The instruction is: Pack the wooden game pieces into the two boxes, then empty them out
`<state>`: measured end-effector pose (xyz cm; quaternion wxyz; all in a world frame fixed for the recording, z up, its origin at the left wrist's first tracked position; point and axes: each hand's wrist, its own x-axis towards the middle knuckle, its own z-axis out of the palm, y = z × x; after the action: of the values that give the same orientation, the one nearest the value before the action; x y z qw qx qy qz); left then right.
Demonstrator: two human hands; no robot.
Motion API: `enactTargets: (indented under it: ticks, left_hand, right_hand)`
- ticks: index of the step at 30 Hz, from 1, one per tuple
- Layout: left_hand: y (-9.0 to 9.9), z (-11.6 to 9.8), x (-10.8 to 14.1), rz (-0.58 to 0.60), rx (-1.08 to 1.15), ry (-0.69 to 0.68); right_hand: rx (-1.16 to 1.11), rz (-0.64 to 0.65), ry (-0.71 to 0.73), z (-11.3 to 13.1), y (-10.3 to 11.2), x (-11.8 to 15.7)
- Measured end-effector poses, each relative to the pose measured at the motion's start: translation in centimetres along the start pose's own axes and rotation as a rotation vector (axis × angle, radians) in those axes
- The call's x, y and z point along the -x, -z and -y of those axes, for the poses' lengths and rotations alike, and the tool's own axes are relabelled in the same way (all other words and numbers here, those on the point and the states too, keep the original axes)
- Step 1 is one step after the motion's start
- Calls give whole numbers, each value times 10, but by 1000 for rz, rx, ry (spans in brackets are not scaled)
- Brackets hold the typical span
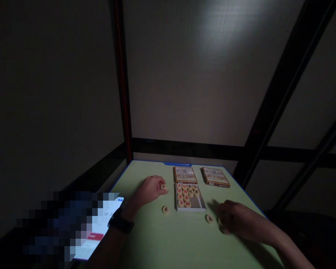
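Observation:
My left hand (pixel 153 186) pinches a round Chinese chess piece (pixel 163 186) with a dark character, left of an open white box (pixel 190 210). Inside the box, pieces with red characters (pixel 180 197) and several with dark characters lie in rows; its lower right part shows bare floor. Another dark-lettered piece (pixel 165 209) lies on the table below my left hand. My right hand (pixel 231 216) is curled closed to the right of the box, and what its fingers hold is too dark to make out. Beside those fingers lies a loose dark-lettered piece (pixel 209 219).
Behind the open box lies a printed box lid (pixel 185 174). A second printed box (pixel 215 176) sits to its right. The green table (pixel 156 239) has a blue edge and stands against a wall. A lit screen (pixel 96 233) is at the left, by my watch (pixel 121 223).

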<state>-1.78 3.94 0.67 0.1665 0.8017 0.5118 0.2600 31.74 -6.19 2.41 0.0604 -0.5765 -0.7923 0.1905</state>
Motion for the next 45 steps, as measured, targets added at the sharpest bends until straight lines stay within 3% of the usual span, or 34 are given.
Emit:
enactTargets:
  ticks: [5,8,16,23,28,32,36,39,45]
  left_hand:
    - [-9,-7,3,182,72,21]
    - [-11,-11,5,232,122,31]
    - [-11,-8,3,92,83,-105]
    - [-12,-5,2,17,24,-90]
    - [3,-2,1,-64,7,-37]
    - [18,6,-1,-149,15,64]
    - [24,12,-1,-261,-108,138]
    - [25,14,1,-252,-205,173]
    - [27,14,5,-158,-424,270]
  right_hand:
    - [-13,-71,84,6,-20,0]
    - [-30,-93,129,2,-24,-5]
    - [-13,-65,79,9,-15,-4]
    - [85,-92,174,19,-17,-6]
    - [62,-89,241,31,-7,-12]
    - [39,-143,368,66,-3,-32]
    - [142,-84,499,104,-20,-66]
    - [262,-70,547,122,-34,-92]
    - [286,-116,362,142,-41,-133]
